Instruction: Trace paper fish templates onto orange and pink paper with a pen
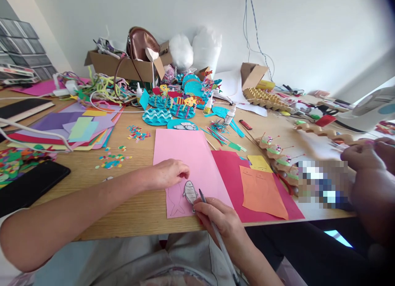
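So the pink sheet [182, 150] is the main spot here: the little paper fish [190, 190] lies on its near part, just right of a pencil-thin fish outline [176, 200]. Right hand [217, 218] is gripping a pen [219, 238] by the fish's tail. Left hand [171, 173] hovers over the sheet, fingers curled, can't tell if they're pinching anything. Red paper [227, 170] sits right of the sheet, confetti dots [114, 160] left of it

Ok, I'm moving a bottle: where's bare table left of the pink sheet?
Bare table lies between the phone and round confetti, and between the left forearm and front edge. Crowded farther back: stacked paper, fuzzy strands.
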The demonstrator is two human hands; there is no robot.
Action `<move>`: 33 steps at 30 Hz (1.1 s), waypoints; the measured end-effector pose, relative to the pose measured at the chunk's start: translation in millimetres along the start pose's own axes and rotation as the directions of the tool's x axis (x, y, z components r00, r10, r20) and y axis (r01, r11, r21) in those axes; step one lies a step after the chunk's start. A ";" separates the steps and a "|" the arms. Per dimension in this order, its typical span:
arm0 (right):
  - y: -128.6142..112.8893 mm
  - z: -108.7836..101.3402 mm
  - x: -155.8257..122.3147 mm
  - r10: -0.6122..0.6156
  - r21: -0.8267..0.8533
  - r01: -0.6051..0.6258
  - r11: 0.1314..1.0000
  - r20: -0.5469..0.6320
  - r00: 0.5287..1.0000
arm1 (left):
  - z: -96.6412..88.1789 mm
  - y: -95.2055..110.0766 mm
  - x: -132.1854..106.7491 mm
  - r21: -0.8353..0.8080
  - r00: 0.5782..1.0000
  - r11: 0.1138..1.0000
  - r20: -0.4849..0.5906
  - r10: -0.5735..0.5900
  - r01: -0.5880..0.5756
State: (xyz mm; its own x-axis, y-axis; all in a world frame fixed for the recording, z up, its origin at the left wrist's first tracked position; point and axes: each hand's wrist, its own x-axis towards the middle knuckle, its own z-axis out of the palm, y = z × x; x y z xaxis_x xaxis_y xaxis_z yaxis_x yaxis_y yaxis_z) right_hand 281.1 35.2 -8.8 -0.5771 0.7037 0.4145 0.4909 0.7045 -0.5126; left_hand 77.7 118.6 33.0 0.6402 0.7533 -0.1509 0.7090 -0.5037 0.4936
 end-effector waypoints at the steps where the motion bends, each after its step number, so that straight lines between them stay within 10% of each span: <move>1: -0.5 -0.4 0.9 -0.005 -0.014 0.005 1.000 0.011 1.000 | 0.3 -0.5 -1.9 0.015 1.000 1.000 0.003 0.004 -0.004; 33: -5.1 0.2 3.4 -0.083 -0.204 0.092 0.975 0.052 0.995 | 14.3 -22.2 -27.5 0.132 0.930 0.925 -0.044 0.365 -0.356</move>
State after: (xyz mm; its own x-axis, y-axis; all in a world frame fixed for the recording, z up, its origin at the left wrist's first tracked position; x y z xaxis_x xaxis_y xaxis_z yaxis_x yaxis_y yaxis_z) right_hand 276.5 34.0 -5.0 -0.6493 0.6367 0.4160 0.5583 0.7704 -0.3079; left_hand 48.6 103.1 14.0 0.8411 0.5354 0.0772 0.4666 -0.7902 0.3973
